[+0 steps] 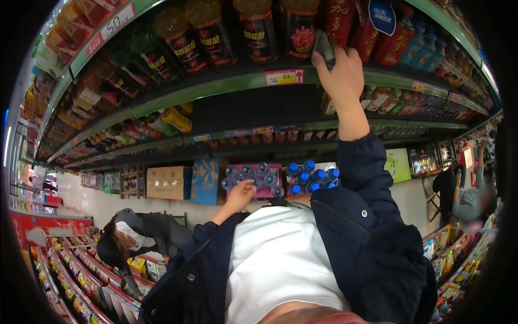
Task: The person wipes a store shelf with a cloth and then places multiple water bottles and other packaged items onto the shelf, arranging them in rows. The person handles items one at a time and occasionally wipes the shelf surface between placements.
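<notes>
My right hand (pixel 342 75) reaches up to the shelf and grips a grey cloth (pixel 323 46) at its front edge. The cloth lies between a dark-labelled drink bottle (pixel 301 34) and the red drink cartons (pixel 340 22). Just below the hand runs the green shelf edge (pixel 226 83), which carries a price tag (pixel 284 77). Low in front of my body, my left hand (pixel 241 194) is empty, its fingers loosely curled. Beneath or behind it stands a pack of clear bottles (pixel 263 170); I cannot tell whether they touch.
Blue-capped bottles (pixel 303 177) and cardboard boxes (pixel 168 182) stand along the shelf's foot. More drink bottles (pixel 257 36) line the upper shelf. One person (pixel 137 235) bends over snack racks (pixel 81 271) at lower left; another person (pixel 471 202) is at far right.
</notes>
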Available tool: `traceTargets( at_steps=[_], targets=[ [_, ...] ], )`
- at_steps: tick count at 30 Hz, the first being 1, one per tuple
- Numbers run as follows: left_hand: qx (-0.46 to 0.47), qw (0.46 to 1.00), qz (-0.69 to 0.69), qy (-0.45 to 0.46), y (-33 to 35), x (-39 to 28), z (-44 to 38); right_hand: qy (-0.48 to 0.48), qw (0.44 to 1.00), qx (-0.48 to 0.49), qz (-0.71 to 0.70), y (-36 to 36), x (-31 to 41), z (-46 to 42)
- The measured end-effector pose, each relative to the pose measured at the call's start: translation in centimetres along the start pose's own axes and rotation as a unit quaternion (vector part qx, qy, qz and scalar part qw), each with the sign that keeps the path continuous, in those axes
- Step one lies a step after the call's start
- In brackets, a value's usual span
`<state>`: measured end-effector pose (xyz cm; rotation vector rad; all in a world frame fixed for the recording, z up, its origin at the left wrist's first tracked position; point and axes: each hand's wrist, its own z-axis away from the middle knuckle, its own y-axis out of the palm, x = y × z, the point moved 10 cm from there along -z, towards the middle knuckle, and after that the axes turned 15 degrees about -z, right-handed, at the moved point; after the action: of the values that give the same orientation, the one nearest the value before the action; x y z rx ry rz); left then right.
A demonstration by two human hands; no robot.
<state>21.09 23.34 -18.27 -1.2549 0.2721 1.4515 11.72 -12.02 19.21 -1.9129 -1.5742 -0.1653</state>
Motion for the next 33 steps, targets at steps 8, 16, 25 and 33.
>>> traceTargets(
  at_steps=[8,16,25,33],
  targets=[
    [-0.051,0.998,-0.032,0.025,-0.1,0.9,-0.8,-0.083,0.981,-0.081,-0.154,-4.8,-0.4,6.2],
    [-0.091,0.990,-0.097,-0.037,-2.1,4.2,-1.4,0.015,0.960,0.109,-0.259,-1.4,-3.7,19.9],
    [-0.150,0.964,-0.183,-0.123,-5.3,16.7,-2.4,0.224,0.796,0.502,-0.254,8.8,-5.2,36.1],
    [-0.081,0.932,-0.291,-0.201,-6.5,20.2,-3.9,0.215,0.730,0.611,-0.218,14.0,-3.5,45.0]
  ],
)
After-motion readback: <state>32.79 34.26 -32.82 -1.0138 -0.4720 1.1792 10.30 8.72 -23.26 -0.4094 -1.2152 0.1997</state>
